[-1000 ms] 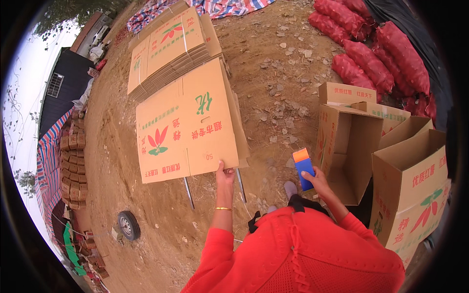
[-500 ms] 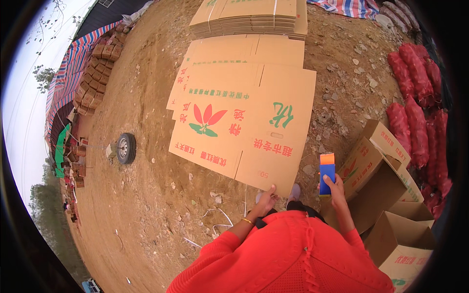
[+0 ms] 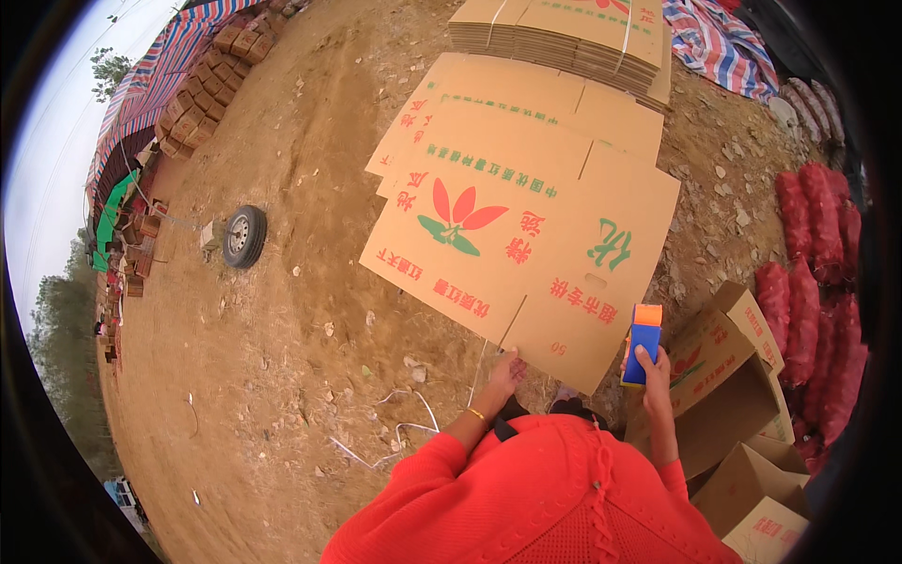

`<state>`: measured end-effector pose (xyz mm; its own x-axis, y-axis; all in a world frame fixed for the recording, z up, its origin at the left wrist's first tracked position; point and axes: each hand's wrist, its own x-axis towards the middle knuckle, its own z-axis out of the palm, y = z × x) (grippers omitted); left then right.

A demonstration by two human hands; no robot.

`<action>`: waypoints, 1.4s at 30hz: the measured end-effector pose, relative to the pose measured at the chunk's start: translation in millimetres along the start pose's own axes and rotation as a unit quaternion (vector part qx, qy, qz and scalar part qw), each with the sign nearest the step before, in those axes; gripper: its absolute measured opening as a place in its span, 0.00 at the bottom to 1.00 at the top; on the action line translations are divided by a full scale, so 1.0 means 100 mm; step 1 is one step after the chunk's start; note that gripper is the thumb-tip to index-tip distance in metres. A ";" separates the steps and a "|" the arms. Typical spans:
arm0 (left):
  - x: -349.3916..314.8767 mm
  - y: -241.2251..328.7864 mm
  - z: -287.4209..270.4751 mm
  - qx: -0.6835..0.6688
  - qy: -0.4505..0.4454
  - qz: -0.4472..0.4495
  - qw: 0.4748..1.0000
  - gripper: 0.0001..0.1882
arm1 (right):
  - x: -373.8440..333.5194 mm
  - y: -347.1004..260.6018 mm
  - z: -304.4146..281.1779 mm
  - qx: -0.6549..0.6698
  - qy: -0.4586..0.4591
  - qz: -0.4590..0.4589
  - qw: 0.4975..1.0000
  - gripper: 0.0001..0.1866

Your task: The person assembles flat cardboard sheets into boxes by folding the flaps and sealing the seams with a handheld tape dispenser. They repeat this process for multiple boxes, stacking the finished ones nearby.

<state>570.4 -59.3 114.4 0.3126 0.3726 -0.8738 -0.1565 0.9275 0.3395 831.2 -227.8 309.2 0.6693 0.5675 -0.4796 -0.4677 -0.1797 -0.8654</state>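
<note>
A flat, folded cardboard carton (image 3: 470, 301) with red and green print lies tilted in front of me, its near corner toward my feet. My left hand (image 3: 504, 374) is closed at its near edge beside the slit, with part of the fingers hard to make out. In my right hand (image 3: 655, 371) is a blue block-shaped tool with an orange end (image 3: 645, 343), held upright just right of the carton's corner. More flat cartons (image 3: 601, 94) lie beneath and beyond this one.
A strapped stack of flat cartons (image 3: 554, 47) stands beyond. Opened cartons (image 3: 723, 404) are at my right, near red mesh sacks (image 3: 799, 320). White strapping (image 3: 418, 399) lies on the dirt. A wheel (image 3: 244, 237) and piled boxes (image 3: 193, 117) are to the left.
The view has shifted, so the cartons sit further right and lower. My left hand has moved left along the near edge, to the slit. The right hand still holds the blue tool.
</note>
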 end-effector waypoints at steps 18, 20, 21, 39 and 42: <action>0.35 2.02 -0.39 0.023 0.165 0.176 0.970 0.23 | -0.45 0.10 1.51 -0.124 -0.158 -0.014 0.979 0.23; 0.45 2.10 -0.40 -0.091 0.047 0.116 0.988 0.22 | -0.42 0.15 1.48 -0.128 -0.165 -0.009 0.978 0.23; 0.49 2.04 -0.37 -0.100 0.050 0.139 0.984 0.21 | -0.42 0.17 1.45 -0.138 -0.169 0.005 0.976 0.22; 0.17 1.70 -0.45 0.188 0.351 0.304 0.865 0.18 | 0.39 -0.17 1.85 -0.231 -0.264 -0.075 0.933 0.27; -0.25 2.04 0.03 0.207 0.141 0.354 0.901 0.17 | 0.53 -0.16 1.99 -0.259 -0.274 -0.077 0.923 0.27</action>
<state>533.8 121.3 206.4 0.0122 0.9070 -0.4210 0.1589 0.4139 0.8964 759.4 -35.5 326.2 0.2458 0.9140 -0.3227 0.0419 -0.3426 -0.9385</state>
